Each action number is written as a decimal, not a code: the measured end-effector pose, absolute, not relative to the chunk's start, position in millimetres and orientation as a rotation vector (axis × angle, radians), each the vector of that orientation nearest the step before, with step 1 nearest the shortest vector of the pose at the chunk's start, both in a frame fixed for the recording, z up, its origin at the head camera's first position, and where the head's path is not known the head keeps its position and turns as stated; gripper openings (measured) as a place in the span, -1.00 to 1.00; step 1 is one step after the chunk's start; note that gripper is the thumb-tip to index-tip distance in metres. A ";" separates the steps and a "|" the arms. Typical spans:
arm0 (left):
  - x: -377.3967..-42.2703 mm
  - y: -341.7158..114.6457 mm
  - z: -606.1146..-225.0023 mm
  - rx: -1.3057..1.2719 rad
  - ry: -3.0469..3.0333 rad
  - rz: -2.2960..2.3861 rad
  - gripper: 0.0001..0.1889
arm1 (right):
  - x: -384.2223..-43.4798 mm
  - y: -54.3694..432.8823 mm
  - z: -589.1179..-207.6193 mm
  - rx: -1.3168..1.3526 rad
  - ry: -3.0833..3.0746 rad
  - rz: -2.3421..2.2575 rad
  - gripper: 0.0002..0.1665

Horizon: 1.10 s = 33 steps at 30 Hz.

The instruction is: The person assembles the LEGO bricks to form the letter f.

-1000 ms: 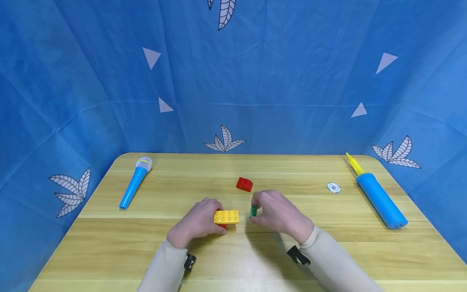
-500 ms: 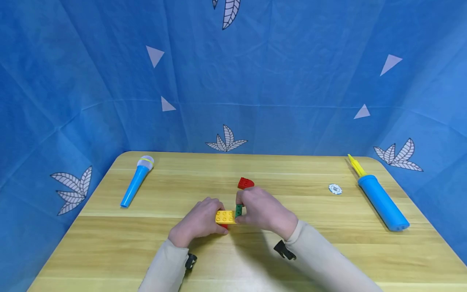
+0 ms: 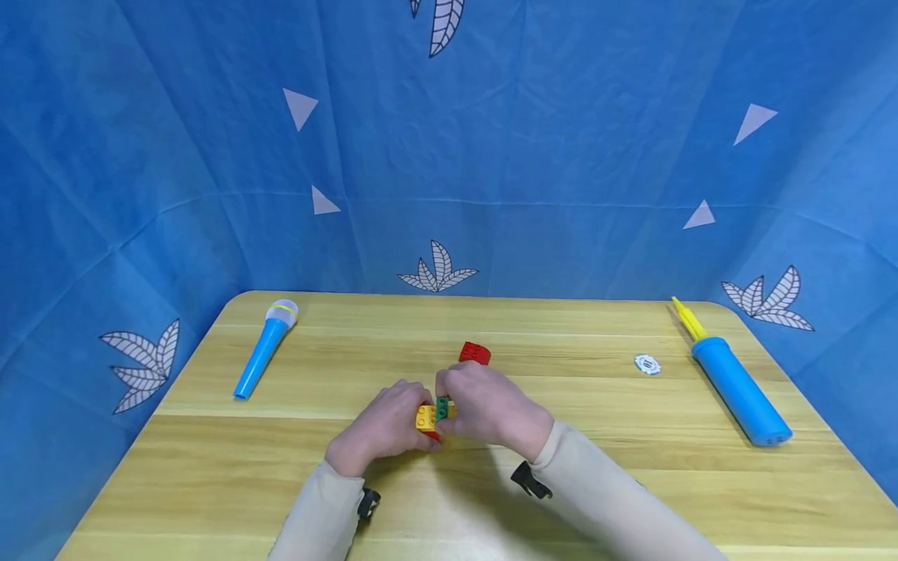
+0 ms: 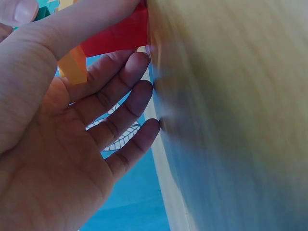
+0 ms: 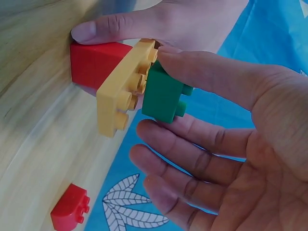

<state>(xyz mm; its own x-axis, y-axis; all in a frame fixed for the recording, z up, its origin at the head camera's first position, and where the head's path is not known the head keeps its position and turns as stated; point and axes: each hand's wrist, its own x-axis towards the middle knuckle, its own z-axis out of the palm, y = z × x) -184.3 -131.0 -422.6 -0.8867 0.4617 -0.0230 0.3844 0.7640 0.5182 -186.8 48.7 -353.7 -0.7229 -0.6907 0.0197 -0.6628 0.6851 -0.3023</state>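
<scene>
In the head view, the left hand (image 3: 382, 421) and right hand (image 3: 487, 405) meet over the counter (image 3: 175, 436), with a yellow brick (image 3: 425, 418) between them, partly covered by a green brick (image 3: 442, 408). From there only a sliver of the lower red brick (image 3: 433, 435) shows under the yellow one. The right wrist view opens up the stack: the lower red brick sits against the counter, the yellow brick lies flat on it and juts out past its side, and the left thumb presses along the red. It also shows the right hand pinching the green brick between thumb and fingers, its studs turned away from the yellow ones; a gap is visible at one end, though whether the bricks touch at the other cannot be told. The left wrist view alone shows the underside of the left hand's grip, thumb and forefinger around the lower red brick, the remaining fingers gently bent with tips at or near the counter. A loose red brick (image 3: 475, 353) lies beyond the right hand. Only the head view takes in the microphone (image 3: 261, 358) at left and the chip (image 3: 647, 364) and blue pump (image 3: 740, 389) at right.
</scene>
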 end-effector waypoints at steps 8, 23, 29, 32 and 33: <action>-185.7 -130.8 -422.6 0.735 2.812 0.787 -0.54 | -188.5 43.4 -354.3 -1.144 2.785 -0.430 -0.72; -184.5 -131.8 -423.8 0.710 2.795 0.830 -0.50 | -190.4 37.8 -357.5 -1.137 2.789 -0.363 -0.74; -184.4 -131.9 -424.0 0.697 2.795 0.830 -0.50 | -191.2 37.2 -357.8 -1.125 2.786 -0.365 -0.73; -184.6 -131.9 -423.6 0.685 2.793 0.830 -0.51 | -192.1 37.2 -357.5 -1.128 2.777 -0.372 -0.74; -184.6 -132.0 -423.4 0.681 2.792 0.831 -0.51 | -192.5 37.2 -357.3 -1.133 2.773 -0.375 -0.75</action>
